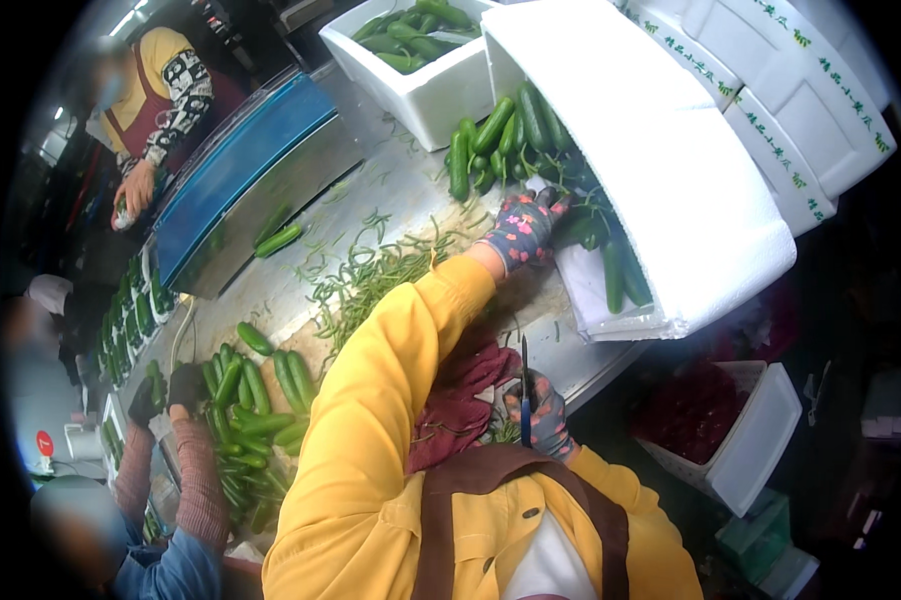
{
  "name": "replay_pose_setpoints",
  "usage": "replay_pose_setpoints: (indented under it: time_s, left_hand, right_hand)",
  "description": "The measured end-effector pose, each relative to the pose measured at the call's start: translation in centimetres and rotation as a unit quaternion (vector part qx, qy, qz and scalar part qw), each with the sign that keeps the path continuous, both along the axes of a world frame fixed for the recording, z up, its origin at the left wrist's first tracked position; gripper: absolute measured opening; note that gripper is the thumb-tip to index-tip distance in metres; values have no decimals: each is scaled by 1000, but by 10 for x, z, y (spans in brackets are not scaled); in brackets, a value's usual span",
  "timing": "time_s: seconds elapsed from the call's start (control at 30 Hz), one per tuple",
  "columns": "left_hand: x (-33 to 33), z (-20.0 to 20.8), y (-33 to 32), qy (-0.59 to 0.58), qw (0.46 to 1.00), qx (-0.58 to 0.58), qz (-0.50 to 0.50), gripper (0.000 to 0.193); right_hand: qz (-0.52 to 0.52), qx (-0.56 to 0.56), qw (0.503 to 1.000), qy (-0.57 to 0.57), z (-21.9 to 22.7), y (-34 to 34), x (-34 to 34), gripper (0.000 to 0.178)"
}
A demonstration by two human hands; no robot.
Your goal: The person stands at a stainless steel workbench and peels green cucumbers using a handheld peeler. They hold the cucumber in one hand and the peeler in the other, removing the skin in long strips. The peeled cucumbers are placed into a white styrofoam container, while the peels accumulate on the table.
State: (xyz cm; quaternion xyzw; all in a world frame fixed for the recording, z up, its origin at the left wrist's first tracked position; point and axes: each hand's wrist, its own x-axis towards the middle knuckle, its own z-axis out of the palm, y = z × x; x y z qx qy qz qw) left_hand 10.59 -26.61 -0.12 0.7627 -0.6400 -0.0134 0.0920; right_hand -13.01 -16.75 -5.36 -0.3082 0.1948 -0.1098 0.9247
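My left hand (522,228), in a dark floral glove, reaches to the mouth of a white foam box (660,190) tipped on its side. Its fingers look apart and touch the green cucumbers (515,130) spilling from the box; the fingertips are partly hidden among them. Close to my body, my right hand (550,415) is closed around a blue-handled cutting tool (525,395) with a slim dark blade pointing away from me. A dark red cloth (460,405) lies beside that hand. Thin green trimmings (375,275) are heaped on the metal table left of my left hand.
Another foam box of cucumbers (420,85) stands at the back. Cucumbers (245,400) are piled at left, by a co-worker's dark gloved hands (170,390). A second co-worker stands beyond the blue-topped ledge (245,170). Stacked foam boxes (770,110) rise at right; a white crate (740,430) stands below.
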Motion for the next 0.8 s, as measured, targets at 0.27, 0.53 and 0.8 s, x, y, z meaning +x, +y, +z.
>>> replay_pose_setpoints:
  time_s: [0.27,0.53,0.8]
  left_hand:
    - [18,-4,21,189,981,-35,-37,75]
    - [35,19,183,552,819,-151,48,84]
    - [-49,-1,268,845,498,-136,140,101]
  right_hand:
    - [39,47,998,-34,-7,-5,0,49]
    - [-44,-25,999,-11,-7,-1,20,38]
    - [134,417,820,-368,-28,-30,91,48]
